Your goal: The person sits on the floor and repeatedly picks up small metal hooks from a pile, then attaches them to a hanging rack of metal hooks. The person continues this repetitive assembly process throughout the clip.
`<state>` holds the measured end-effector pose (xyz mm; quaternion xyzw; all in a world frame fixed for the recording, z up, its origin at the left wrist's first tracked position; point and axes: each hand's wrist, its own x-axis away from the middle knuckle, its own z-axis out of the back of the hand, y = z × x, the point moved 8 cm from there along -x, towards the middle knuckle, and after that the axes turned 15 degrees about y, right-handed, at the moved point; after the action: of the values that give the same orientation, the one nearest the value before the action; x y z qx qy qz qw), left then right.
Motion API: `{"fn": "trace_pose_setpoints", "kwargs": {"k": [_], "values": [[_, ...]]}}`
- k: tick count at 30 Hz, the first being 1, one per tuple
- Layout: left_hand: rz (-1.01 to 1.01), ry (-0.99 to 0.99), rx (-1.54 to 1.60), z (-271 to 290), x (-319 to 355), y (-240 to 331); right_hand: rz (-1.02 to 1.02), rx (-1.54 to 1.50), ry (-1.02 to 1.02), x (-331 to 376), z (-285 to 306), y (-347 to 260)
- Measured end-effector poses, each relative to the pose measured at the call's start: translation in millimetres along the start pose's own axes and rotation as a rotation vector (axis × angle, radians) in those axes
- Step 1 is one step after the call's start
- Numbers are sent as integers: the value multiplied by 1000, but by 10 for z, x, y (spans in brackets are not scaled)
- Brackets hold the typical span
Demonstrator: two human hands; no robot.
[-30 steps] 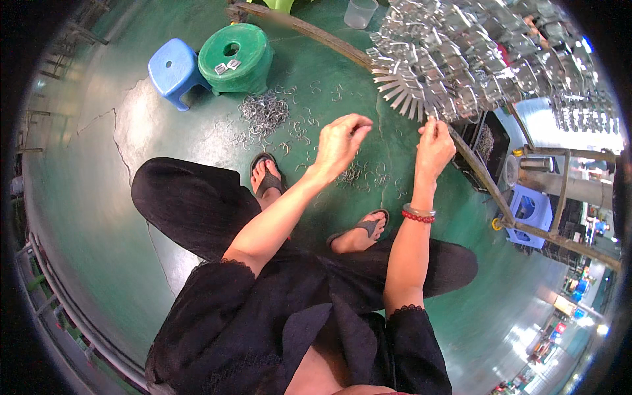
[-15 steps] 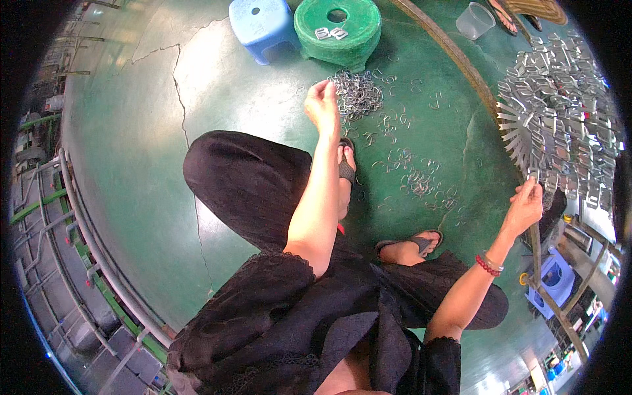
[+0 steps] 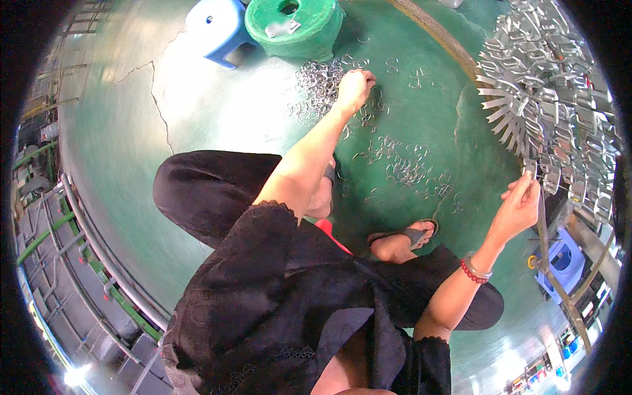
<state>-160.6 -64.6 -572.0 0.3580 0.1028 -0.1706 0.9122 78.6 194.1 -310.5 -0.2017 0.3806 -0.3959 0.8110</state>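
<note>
My left hand (image 3: pixel 356 91) reaches out over the floor at the right side of a heap of small bent metal wire hooks (image 3: pixel 317 82). Its fingers are pinched together, and what they hold, if anything, is too small to make out. At the right, my right hand (image 3: pixel 516 209) pinches a flat silver metal clip (image 3: pixel 528 167) at the lower left edge of a rack full of metal clips (image 3: pixel 550 99). A red beaded bracelet (image 3: pixel 473 271) is round my right wrist. More loose wire hooks (image 3: pixel 407 170) lie scattered nearer my feet.
A green round stool (image 3: pixel 296 38) with blurred pale pieces on top stands beyond the heap, beside a blue stool (image 3: pixel 214 29). A brown bar (image 3: pixel 438 33) runs toward the rack. A violet-blue stool (image 3: pixel 565 266) stands at right. Metal pipe framework (image 3: pixel 99 253) lines the left.
My left hand has moved from the heap's left edge to its right side. My right hand remains at the rack's edge, still pinching. The whole view has shifted a little.
</note>
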Motion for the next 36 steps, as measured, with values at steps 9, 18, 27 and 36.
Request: {"fn": "trace_pose_setpoints", "kwargs": {"k": [9, 18, 27, 36], "values": [[235, -79, -7, -288, -126, -68, -134, -47, -13, 35, 27, 71], [172, 63, -83, -575, -344, -17, -164, -32, -5, 81, 69, 41], [151, -4, -192, -747, -241, 24, -151, -58, -31, 78, 48, 20], [142, 35, 65, -386, 117, -120, -9, -34, -35, 72, 57, -28]]}}
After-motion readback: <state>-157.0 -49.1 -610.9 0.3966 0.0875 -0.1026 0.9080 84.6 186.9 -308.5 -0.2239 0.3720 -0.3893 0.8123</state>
